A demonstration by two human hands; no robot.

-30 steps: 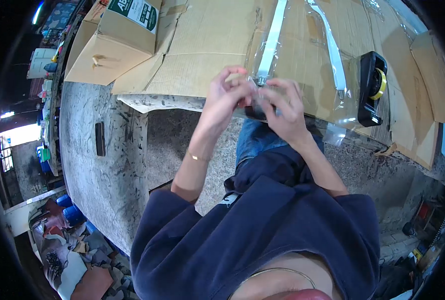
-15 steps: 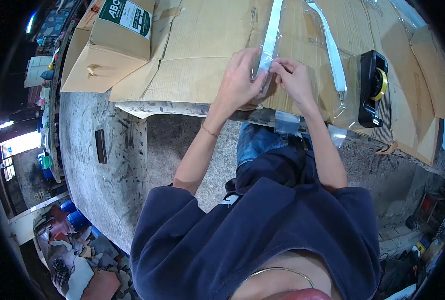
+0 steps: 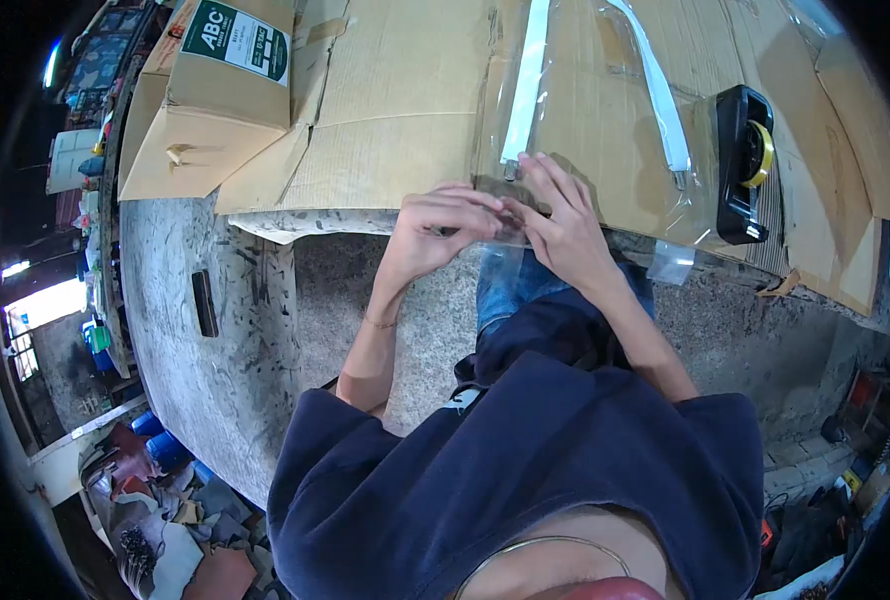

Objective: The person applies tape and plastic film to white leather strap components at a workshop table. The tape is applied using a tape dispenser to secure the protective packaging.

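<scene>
A long clear plastic bag (image 3: 555, 120) with a white strip (image 3: 521, 90) inside lies on the cardboard sheet (image 3: 395, 110). Its near end reaches the table edge. My left hand (image 3: 433, 235) has its fingers curled and pinches that near end from the left. My right hand (image 3: 562, 225) holds the same end from the right, with fingers partly spread over the plastic. The two hands touch at the bag's end, just below the strip's lower tip. What lies between the fingertips is hidden.
A second white strip (image 3: 657, 95) in clear plastic lies to the right. A black tape dispenser (image 3: 743, 165) with a yellow roll stands further right. A cardboard box labelled ABC (image 3: 227, 62) sits far left. A small clear bag (image 3: 673, 262) hangs at the table edge.
Both hands came back from the cardboard to the table edge, still holding the bag's near end. The bagged strip now lies flatter and further up the cardboard.
</scene>
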